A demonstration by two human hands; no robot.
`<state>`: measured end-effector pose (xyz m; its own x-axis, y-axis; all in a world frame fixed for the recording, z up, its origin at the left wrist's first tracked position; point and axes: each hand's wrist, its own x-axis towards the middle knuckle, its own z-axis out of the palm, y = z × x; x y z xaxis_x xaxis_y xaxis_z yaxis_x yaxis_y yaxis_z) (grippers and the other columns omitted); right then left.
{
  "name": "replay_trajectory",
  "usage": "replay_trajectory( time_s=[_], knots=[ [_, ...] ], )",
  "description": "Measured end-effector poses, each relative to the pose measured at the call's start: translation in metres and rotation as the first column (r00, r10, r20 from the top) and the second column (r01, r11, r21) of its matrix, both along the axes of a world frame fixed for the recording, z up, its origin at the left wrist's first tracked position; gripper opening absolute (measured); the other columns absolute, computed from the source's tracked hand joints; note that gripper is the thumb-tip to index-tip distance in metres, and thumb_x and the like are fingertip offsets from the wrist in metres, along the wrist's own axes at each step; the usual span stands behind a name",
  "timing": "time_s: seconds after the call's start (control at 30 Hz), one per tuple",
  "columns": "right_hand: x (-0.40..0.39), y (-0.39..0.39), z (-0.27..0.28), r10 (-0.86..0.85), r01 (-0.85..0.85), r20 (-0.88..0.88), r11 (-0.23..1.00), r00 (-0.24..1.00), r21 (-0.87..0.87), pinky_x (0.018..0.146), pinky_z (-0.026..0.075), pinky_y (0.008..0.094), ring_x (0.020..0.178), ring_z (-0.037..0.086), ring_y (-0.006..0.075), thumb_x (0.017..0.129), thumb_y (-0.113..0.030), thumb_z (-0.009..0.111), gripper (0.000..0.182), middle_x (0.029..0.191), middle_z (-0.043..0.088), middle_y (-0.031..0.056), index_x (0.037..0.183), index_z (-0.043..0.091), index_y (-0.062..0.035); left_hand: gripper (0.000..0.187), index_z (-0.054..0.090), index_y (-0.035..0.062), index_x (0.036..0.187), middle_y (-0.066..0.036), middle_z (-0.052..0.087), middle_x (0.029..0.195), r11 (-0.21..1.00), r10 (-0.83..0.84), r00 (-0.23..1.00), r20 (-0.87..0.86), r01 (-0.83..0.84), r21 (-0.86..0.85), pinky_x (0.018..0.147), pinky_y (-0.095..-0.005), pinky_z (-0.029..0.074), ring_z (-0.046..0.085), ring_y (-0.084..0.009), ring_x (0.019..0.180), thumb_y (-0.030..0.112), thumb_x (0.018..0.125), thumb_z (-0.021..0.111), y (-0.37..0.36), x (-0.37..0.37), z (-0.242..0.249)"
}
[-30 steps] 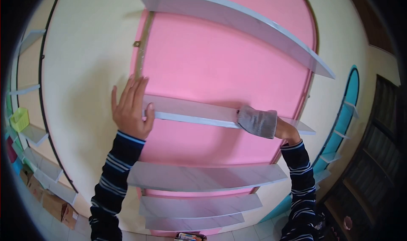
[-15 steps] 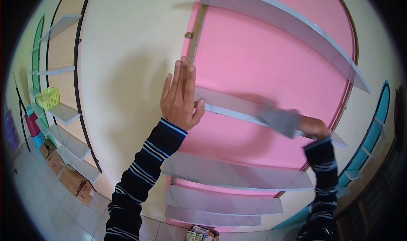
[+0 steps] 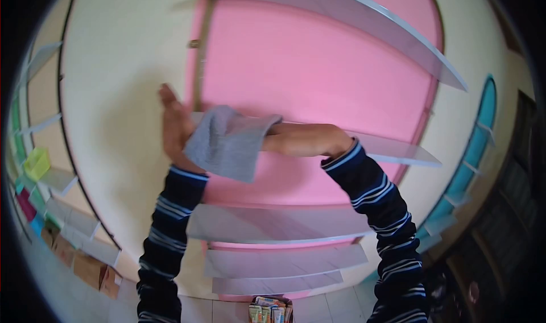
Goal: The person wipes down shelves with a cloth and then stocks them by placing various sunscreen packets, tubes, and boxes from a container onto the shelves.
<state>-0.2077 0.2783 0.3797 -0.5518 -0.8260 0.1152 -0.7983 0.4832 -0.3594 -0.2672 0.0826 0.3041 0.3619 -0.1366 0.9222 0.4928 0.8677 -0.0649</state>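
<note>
A grey cloth [image 3: 230,146] drapes over the left end of a marbled grey shelf [image 3: 398,150] set against a pink wall panel [image 3: 318,67]. My right hand [image 3: 301,139] reaches across to the left and grips the cloth, which covers its fingers. Upright beside the shelf's left end is my left hand [image 3: 175,127], slightly blurred, its fingers stretched upward. The cloth overlaps the lower edge of its palm in this view.
A long shelf [image 3: 341,10] juts out above my hands, and more shelves [image 3: 278,223] sit below. On the floor stands a box of colourful packets [image 3: 271,311]. To the left are a yellow-green basket [image 3: 37,164] and cardboard boxes [image 3: 91,270].
My right hand has swept the cloth leftward along the shelf, from its right part to its left end. The view has shifted to the right.
</note>
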Motion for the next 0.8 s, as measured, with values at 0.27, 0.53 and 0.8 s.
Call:
replay_trajectory(
  time_s=[0.27,0.53,0.8],
  knots=[
    [0.038,0.16,0.005,-0.59,0.612,-0.161,0.764,0.791,0.206,0.096,0.024,0.0293,0.114,0.033,0.0217,0.086,-0.026,0.03,0.041,0.124,0.036,0.011,0.12,0.035,-0.0032,0.057,0.009,0.0005,0.128,-0.027,0.022,0.126,0.989,0.071,0.994,-0.084,-0.081,-0.121,0.091,-0.0457,0.028,0.023,-0.042,0.116,0.027,0.081,0.028,0.001,0.017,0.007],
    [0.021,-0.01,-0.006,-0.171,0.14,-0.111,0.959,0.979,-0.245,0.083,0.034,0.0307,0.094,0.046,0.024,0.08,-0.045,0.041,0.056,0.103,0.048,0.018,0.107,0.046,0.0037,0.058,0.016,-0.0046,0.125,-0.026,0.026,0.125,0.995,0.047,0.992,-0.116,-0.057,-0.084,0.093,-0.0431,0.025,0.025,-0.0402,0.116,0.032,0.082,0.03,0.001,0.016,0.005],
    [0.021,0.168,-0.008,-0.722,0.547,-0.029,0.549,0.691,-0.632,0.031,0.027,0.0217,0.03,0.033,0.0047,0.066,-0.048,0.06,0.053,0.034,0.037,-0.0012,0.039,0.05,-0.0044,0.056,0.015,-0.005,0.125,-0.025,0.023,0.126,0.986,0.09,0.992,-0.087,-0.101,-0.134,0.095,-0.0423,0.023,0.024,-0.0385,0.117,0.03,0.083,0.026,0.005,0.023,0.008]
  ],
)
